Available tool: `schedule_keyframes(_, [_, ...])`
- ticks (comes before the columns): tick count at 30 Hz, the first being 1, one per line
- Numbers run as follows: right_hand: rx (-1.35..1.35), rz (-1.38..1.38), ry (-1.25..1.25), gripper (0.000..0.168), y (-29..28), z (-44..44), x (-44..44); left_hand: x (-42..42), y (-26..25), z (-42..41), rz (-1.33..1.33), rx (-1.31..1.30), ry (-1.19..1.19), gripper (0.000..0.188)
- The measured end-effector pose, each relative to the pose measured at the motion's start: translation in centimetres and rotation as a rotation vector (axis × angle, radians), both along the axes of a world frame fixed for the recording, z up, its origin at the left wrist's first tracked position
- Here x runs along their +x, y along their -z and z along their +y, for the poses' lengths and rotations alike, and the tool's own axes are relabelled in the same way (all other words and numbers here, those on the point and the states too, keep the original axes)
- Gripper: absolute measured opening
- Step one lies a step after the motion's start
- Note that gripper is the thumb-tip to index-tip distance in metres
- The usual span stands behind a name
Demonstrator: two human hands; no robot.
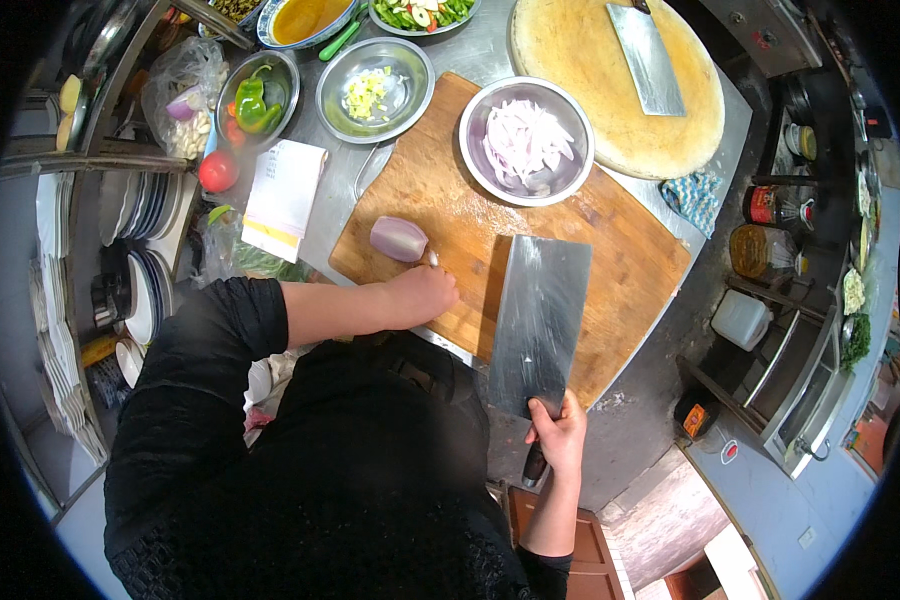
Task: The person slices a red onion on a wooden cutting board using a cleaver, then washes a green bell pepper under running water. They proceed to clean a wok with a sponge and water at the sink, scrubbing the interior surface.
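My right hand grips a Chinese cleaver where its dark handle meets the blade. The wide blade points away from me above the right part of a wooden cutting board. My left hand rests curled at the board's near edge, its fingers hidden from above. A small whitish piece shows just beyond it, too small to name. Past that, to the left, lies a peeled purple onion piece. A steel bowl of sliced onion stands on the board's far side.
Behind the board, a round chopping block carries a second cleaver. A steel bowl holds chopped pale-green pieces; another holds a green pepper. A notepad with writing, a tomato and a checked cloth lie around.
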State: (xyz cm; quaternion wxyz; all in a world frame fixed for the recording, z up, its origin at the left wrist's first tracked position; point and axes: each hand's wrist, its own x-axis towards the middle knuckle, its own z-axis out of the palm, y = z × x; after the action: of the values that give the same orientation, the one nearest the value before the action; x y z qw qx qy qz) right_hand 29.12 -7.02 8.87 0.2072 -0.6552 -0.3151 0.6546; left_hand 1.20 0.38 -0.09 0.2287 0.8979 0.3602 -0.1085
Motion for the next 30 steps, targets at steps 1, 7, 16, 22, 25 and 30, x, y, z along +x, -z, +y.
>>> schedule_keyframes(1, [-0.004,-0.006,0.006,0.015,-0.1,0.1,0.0,0.1,0.0,0.1,0.002,0.003,0.014,0.011])
schedule_keyframes(7, [0.015,-0.076,0.025,0.01,-0.8,0.3,0.3,0.5,-4.8,7.4,-0.537,0.061,-0.392,0.025])
schedule_keyframes(16, [0.037,-0.165,-0.064,0.009,-1.4,0.4,-0.4,-7.5,-4.3,1.4,-0.497,0.057,-0.761,0.032])
schedule_keyframes(22, [0.152,-0.285,-0.308,0.01,-1.6,1.5,-2.0,-5.9,-1.5,-0.1,-0.599,0.04,-0.658,0.025])
schedule_keyframes(25, [0.426,-0.453,-0.544,0.012,-1.4,2.3,-2.6,-4.7,-0.5,-0.2,-0.616,0.104,-0.547,0.024])
schedule_keyframes(30, [0.645,-0.627,-0.873,0.018,-2.9,4.5,-5.3,-3.8,-1.1,-1.1,-0.535,0.315,-0.495,0.024])
